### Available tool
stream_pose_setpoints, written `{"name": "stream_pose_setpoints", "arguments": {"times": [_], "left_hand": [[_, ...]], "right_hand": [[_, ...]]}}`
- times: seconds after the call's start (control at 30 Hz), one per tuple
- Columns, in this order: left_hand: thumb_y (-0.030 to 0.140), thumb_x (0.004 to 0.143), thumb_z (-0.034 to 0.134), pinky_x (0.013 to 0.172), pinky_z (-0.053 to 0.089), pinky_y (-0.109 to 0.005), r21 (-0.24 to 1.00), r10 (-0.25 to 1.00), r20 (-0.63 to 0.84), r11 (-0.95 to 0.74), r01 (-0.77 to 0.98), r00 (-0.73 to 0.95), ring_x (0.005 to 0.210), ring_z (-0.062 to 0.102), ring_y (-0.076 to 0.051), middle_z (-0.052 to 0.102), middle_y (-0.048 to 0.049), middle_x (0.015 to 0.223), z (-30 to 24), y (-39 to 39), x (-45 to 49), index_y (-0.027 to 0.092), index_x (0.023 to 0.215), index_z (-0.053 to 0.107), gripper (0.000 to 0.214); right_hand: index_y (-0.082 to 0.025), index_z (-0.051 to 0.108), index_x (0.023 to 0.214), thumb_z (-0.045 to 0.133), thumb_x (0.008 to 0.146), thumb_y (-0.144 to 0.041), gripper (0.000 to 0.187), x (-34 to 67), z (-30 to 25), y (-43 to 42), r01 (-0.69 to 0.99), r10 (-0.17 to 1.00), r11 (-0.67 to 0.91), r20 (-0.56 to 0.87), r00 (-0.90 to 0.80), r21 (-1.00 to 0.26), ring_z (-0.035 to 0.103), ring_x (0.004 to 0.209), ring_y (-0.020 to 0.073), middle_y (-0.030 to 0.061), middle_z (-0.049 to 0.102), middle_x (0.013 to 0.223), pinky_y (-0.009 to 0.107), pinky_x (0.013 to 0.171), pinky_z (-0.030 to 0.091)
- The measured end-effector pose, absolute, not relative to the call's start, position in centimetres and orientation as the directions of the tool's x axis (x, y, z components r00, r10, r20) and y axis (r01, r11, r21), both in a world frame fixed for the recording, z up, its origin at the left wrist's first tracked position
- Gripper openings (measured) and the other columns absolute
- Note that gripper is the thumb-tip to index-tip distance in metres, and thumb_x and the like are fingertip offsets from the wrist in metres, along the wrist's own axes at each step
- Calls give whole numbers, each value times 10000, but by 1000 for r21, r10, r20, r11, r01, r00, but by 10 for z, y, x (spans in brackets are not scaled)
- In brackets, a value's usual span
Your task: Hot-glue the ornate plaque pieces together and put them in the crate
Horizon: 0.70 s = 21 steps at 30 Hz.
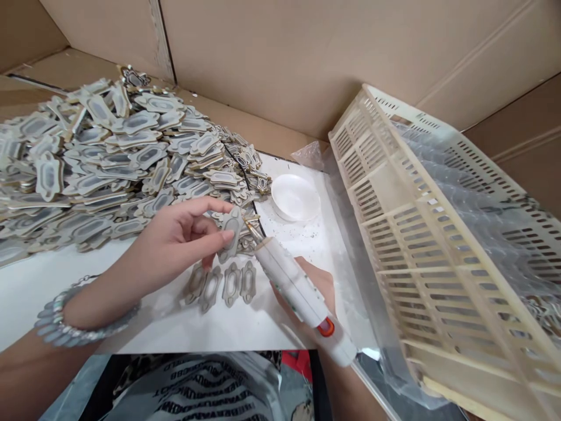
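Note:
My left hand (184, 242) pinches a small flat ornate plaque piece (231, 234) between thumb and fingers, just above the white table (44, 280). My right hand (322, 280) grips a white glue gun (298, 289) with an orange trigger; its metal nozzle points at the held piece. Several similar pieces (223, 283) lie in a row on the table right below my left hand. A bracelet sits on my left wrist.
A big heap of the same plaque pieces (109, 152) covers the table's left and back. A white round dish (295, 197) stands beyond the glue gun. A cream slatted plastic crate (438, 234) lined with bubble wrap leans at the right. Cardboard walls rise behind.

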<state>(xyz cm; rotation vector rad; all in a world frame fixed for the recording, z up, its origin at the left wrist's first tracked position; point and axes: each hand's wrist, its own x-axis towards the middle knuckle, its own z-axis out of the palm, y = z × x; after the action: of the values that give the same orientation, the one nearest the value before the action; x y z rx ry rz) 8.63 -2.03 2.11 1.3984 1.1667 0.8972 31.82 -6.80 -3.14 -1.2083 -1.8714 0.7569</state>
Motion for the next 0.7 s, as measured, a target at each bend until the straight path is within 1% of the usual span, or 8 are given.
{"name": "stream_pose_setpoints", "arguments": {"times": [0.1, 0.27, 0.4, 0.5, 0.6, 0.7], "left_hand": [[339, 798, 671, 432, 390, -191, 988, 968, -81, 47, 147, 239, 406, 487, -94, 538, 90, 446, 18, -20, 84, 177, 1061, 603, 317], [328, 786, 675, 427, 388, -189, 991, 971, -92, 68, 115, 223, 407, 494, -98, 537, 90, 450, 19, -23, 82, 185, 1028, 590, 293], [345, 773, 684, 422, 391, -195, 990, 969, -104, 80, 115, 223, 398, 493, -100, 529, 91, 449, 19, -23, 82, 190, 1012, 598, 298], [340, 772, 685, 427, 393, -193, 991, 970, -104, 82, 108, 219, 400, 495, -98, 524, 95, 449, 19, -23, 82, 194, 1011, 602, 293], [340, 785, 671, 425, 390, -196, 991, 969, -103, 80, 109, 225, 399, 497, -101, 536, 88, 450, 18, -24, 82, 185, 1057, 611, 319], [337, 794, 664, 423, 397, -195, 992, 968, -97, 76, 99, 230, 396, 501, -99, 537, 88, 452, 17, -25, 82, 182, 1065, 613, 316]], "right_hand": [[-233, 639, 707, 532, 870, -159, 209, 318, -29, -67, 432, 911, 398, 292, -293, -809, 574, 639, 155, 6, 600, 694, 291, 630, 490], [-220, 654, 731, 580, 824, -158, 134, 317, -26, -67, 428, 922, 367, 264, -282, -826, 528, 588, 122, -12, 585, 726, 262, 599, 478], [-220, 628, 676, 573, 821, -154, 169, 315, -25, -67, 428, 927, 356, 257, -272, -831, 518, 583, 121, -9, 589, 726, 259, 588, 476], [-223, 651, 699, 584, 824, -157, 156, 315, -23, -67, 441, 930, 342, 234, -282, -830, 534, 591, 125, -9, 589, 713, 257, 587, 469], [-227, 680, 735, 579, 839, -177, 153, 315, -20, -68, 467, 935, 325, 204, -291, -822, 565, 618, 140, 0, 602, 712, 263, 583, 463], [-229, 685, 750, 573, 830, -172, 149, 315, -20, -67, 471, 935, 328, 208, -289, -819, 571, 620, 142, 4, 613, 721, 261, 570, 454]]}}
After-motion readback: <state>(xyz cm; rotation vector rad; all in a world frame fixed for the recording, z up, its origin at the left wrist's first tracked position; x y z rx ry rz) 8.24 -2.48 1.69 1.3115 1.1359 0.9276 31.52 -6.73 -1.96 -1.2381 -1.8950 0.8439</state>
